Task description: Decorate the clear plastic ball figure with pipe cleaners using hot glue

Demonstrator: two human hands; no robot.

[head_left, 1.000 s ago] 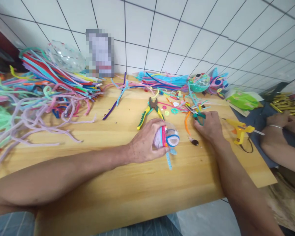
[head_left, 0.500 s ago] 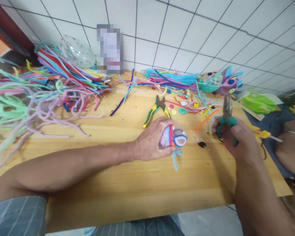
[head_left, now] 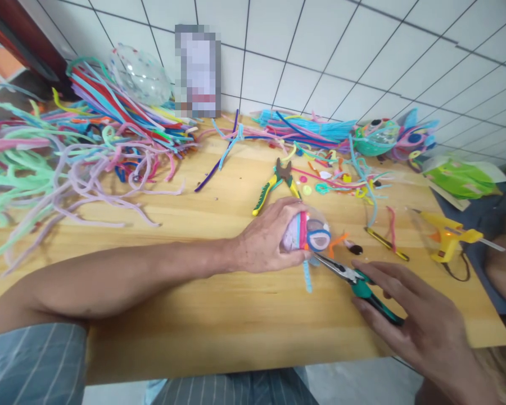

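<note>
My left hand [head_left: 274, 236] is closed around a small craft figure [head_left: 303, 232] banded in lilac, blue and pink, with a blue-ringed white oval on its right face. A light blue fuzzy strip [head_left: 307, 275] hangs below it. My right hand [head_left: 417, 315] has fingers and thumb about the green handles of needle-nose pliers [head_left: 358, 284]. Their tips point left, reaching the figure's lower edge; whether they grip anything there I cannot tell. An orange pipe cleaner [head_left: 337, 243] shows at the figure's right side, beside a small dark oval piece [head_left: 355, 248].
Yellow-green cutting pliers [head_left: 265, 194] lie behind my left hand. Pipe cleaners [head_left: 67, 180] heap at left, with a clear balloon-like ball [head_left: 141, 73] behind. A yellow glue gun [head_left: 451, 236] and a yellow cutter knife [head_left: 385, 243] lie right. Another person's arm [head_left: 504, 261] shows at the right edge.
My right hand has come down and the pliers have swung from pointing up to pointing left at the figure. The orange pipe cleaner has shifted down-left beside the figure. My left hand keeps its hold.
</note>
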